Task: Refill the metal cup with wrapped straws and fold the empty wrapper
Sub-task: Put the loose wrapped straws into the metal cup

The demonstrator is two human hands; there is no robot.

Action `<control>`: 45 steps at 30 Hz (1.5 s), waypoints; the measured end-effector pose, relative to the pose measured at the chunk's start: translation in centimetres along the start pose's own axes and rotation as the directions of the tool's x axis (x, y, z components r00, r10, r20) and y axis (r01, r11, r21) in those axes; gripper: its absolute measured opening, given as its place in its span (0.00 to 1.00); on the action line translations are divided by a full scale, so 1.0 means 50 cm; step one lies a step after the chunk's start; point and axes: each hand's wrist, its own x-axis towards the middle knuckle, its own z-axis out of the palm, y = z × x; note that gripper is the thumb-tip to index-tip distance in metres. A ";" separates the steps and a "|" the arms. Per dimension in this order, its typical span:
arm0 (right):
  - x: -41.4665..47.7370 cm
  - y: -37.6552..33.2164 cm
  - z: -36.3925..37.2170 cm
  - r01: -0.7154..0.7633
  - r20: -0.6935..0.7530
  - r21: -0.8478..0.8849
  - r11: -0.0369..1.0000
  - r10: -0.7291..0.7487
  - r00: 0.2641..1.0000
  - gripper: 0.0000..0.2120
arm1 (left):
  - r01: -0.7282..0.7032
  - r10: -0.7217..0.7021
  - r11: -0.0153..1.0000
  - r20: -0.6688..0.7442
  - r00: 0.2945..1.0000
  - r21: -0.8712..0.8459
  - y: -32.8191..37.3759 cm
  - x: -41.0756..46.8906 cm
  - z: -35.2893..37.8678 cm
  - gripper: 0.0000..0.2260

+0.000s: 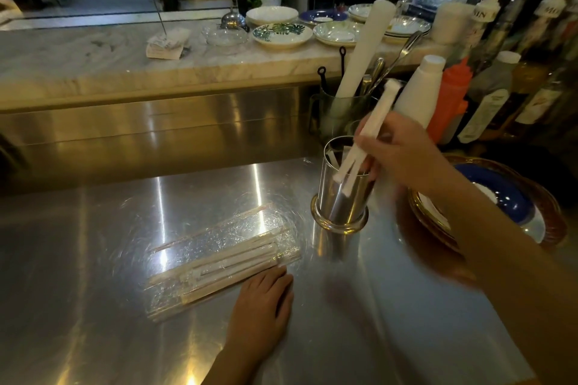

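Observation:
A shiny metal cup (339, 197) stands upright on a steel counter, right of centre. My right hand (403, 153) grips a small bunch of white wrapped straws (372, 128), tilted, with their lower ends inside the cup's mouth. A clear plastic wrapper (219, 256) lies flat on the counter to the left of the cup, with several wrapped straws still inside it. My left hand (262, 306) rests flat on the counter, its fingertips touching the wrapper's near edge.
A glass jar (341, 109) with a white roll and long spoons stands just behind the cup. Squeeze bottles (447, 103) and syrup bottles crowd the right. A blue plate on a brown tray (500, 197) sits under my right arm. Plates (281, 34) line the marble ledge behind.

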 end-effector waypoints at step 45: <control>-0.028 0.066 0.352 0.268 0.380 -0.342 0.900 -0.128 0.916 0.13 | 0.301 -0.301 0.953 -0.192 0.934 -0.030 -0.082 0.011 -0.142 0.16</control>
